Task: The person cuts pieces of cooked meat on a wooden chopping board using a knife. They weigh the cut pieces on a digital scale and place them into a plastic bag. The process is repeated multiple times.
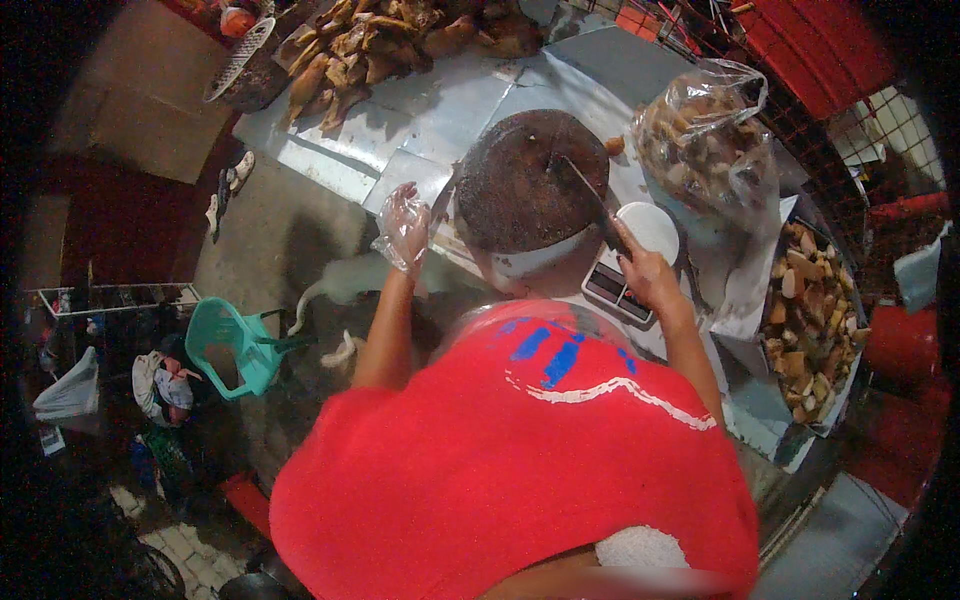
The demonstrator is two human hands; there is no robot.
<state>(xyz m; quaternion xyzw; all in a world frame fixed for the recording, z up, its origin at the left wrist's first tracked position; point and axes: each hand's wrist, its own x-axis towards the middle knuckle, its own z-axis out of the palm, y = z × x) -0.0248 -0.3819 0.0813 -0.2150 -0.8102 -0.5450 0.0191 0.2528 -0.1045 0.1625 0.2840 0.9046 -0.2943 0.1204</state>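
From my remote seat I saw the right hand [650, 277] with its fingers wrapped around the knife [596, 203], the blade reaching beyond them over the chopping block [525, 185]. A scale [608, 282] sat near those fingers. The left hand [407, 228] wore clear plastic [386, 242]; its fingers curled slightly, holding what, if anything, I couldn't tell.

"Can any lettering be read on the red shirt [520, 460]?"
"No. It bears blue strokes [560, 366] and a wavy white line [645, 390]; neither forms a legible word."
"And the scale [655, 232] on the desk [460, 110]?"
"Its dark panel [606, 281] shows no digits that can be made out."
"The small white card [51, 440] at far left?"
"Too small to tell."
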